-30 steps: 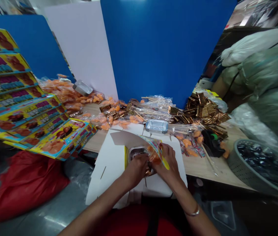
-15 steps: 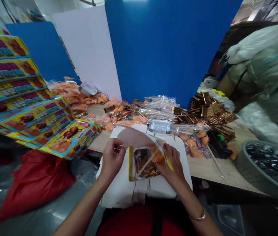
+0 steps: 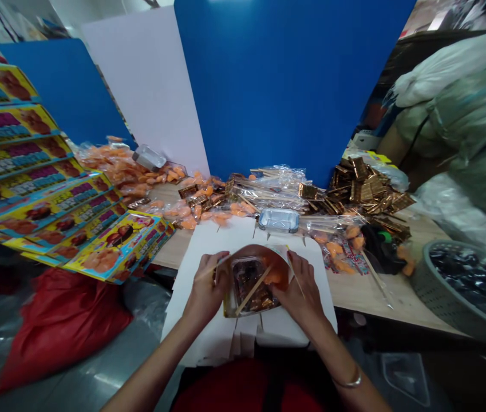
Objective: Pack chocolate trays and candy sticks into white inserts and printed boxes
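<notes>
A packing workshop: the tabletop (image 3: 367,289) is heaped at its far side with orange sweet bags (image 3: 114,163), gold packets (image 3: 363,186) and sticks (image 3: 268,191). Printed boxes (image 3: 32,171) are stacked left, a basket (image 3: 421,283) stands right, blue partitions (image 3: 277,86) rise behind, and a half-filled pack (image 3: 251,283) lies near.

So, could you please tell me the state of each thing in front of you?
left hand: gripping the box's left edge
right hand: gripping its right edge
box: open, stick lying across contents
foil tray: upright, looks empty
printed cartons: closed, stacked overlapping
grey basket: filled with dark pieces
</notes>
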A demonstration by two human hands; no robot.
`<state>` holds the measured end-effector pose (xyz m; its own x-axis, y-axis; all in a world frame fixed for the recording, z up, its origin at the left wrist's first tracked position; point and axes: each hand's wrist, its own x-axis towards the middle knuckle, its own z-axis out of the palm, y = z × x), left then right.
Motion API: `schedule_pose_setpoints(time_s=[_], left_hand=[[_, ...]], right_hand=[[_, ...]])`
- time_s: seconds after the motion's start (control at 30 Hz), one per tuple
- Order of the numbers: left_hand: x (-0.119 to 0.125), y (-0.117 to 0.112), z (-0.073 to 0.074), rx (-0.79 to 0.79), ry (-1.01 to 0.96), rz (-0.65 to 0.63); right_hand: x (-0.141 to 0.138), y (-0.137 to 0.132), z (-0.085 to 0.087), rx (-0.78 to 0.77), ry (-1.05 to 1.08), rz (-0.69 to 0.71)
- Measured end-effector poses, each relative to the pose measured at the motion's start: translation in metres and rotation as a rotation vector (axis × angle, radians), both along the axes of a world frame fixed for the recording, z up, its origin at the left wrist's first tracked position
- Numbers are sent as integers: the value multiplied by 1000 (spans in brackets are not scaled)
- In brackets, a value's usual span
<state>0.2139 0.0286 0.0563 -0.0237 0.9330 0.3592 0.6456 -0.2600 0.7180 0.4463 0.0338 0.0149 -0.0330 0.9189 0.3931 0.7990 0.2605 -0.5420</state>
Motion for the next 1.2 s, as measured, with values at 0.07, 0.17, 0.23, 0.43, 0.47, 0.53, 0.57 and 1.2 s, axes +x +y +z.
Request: schedule_pose_setpoints(time_s=[0.07, 0.17, 0.23, 0.43, 0.47, 0.53, 0.57, 1.2], left_hand=[[0, -9, -8, 1, 16, -19], [-6, -21, -17, -34, 45, -109], [-14, -28, -17, -63, 66, -211], [-25, -44, -9, -227, 101, -451], [-21, -47, -11, -221, 117, -442], [-6, -53, -20, -189, 151, -387], [3, -55, -26, -164, 164, -341], [-30, -35, -44, -59, 508, -448]], right_hand=[[1, -1, 0, 20, 6, 17], [9, -2, 0, 52, -8, 77], [20, -2, -1, 48, 24, 149], [50, 5, -13, -115, 275, 312], [51, 6, -15, -119, 287, 296], [48, 6, -17, -106, 302, 246], [45, 6, -18, -98, 304, 229], [87, 8, -24, -178, 170, 553]])
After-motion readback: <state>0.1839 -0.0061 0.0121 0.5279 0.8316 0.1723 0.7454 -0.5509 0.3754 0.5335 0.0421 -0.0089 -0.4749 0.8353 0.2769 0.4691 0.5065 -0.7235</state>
